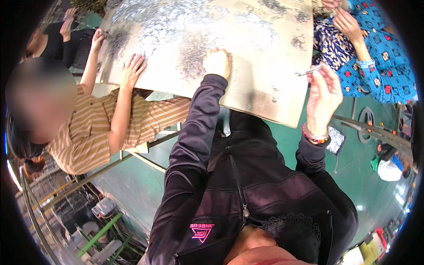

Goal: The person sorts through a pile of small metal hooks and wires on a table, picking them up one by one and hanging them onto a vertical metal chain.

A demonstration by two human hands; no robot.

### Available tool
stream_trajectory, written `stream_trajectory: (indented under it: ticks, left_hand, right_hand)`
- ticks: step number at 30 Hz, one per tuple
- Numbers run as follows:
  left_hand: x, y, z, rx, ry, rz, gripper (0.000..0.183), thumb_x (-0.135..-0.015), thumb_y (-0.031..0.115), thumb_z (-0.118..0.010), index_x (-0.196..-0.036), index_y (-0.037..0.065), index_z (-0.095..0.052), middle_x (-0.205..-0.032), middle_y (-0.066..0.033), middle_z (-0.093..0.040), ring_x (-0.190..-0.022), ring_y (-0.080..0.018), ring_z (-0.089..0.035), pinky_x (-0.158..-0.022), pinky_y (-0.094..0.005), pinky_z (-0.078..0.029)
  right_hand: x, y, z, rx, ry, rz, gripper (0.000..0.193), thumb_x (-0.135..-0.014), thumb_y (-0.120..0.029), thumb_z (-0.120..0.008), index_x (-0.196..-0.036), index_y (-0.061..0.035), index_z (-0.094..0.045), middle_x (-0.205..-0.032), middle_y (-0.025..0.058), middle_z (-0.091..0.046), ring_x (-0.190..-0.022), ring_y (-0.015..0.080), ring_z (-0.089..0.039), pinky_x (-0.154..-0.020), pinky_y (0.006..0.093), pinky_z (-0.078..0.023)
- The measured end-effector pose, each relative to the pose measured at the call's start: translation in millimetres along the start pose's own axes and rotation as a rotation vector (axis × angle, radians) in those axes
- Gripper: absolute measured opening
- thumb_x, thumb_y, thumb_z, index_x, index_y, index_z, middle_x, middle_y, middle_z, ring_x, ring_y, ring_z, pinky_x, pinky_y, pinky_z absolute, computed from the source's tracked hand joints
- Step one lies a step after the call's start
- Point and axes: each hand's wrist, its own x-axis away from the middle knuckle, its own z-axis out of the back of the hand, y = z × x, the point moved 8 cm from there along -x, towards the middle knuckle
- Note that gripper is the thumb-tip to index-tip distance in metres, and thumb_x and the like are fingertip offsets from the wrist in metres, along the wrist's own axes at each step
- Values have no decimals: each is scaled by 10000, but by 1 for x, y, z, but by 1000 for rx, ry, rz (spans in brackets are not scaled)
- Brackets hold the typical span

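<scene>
My left hand (217,63) rests on the cardboard-covered tabletop (247,99), beside a dark heap of small thin metal pieces (192,59). Its fingers are curled down, and whatever they may hold is hidden. Raised near the table's right edge, my right hand (326,90) pinches a small, thin silvery metal piece (309,70) between thumb and fingers. A wide spread of shiny small metal pieces (163,22) covers the far part of the tabletop. A few loose pieces (274,95) lie by the near right corner.
At left, a person in a striped shirt (88,137) has both hands at the table. Someone in a blue patterned top (384,62) sits at right; another person in black (55,39) is far left. Metal rails (371,130) and machinery (104,207) stand around the green floor (128,190).
</scene>
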Motion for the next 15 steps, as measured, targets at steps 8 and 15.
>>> stream_trajectory:
  ticks: [8, 15]
  left_hand:
    - [10, 25, -9, -265, 136, -139, 249, -806, 129, -532, -1000, -25, -563, -906, -174, -611, -904, -315, -584, -774, -411, -481]
    - [90, 84, 3, 40, -64, -172, 95, -816, 131, -526, -884, 73, -558, -818, -97, -593, -853, -262, -587, -737, -383, -473]
  right_hand:
    - [-8, -40, 43, 82, 128, 123, 257, -798, 100, -594, -1050, 58, -576, -923, 138, -638, -804, 185, -627, -727, 287, -531]
    - [1, -29, 30, 53, 37, 101, 251, -808, 91, -590, -1057, 62, -578, -932, 144, -634, -806, 197, -627, -743, 298, -534]
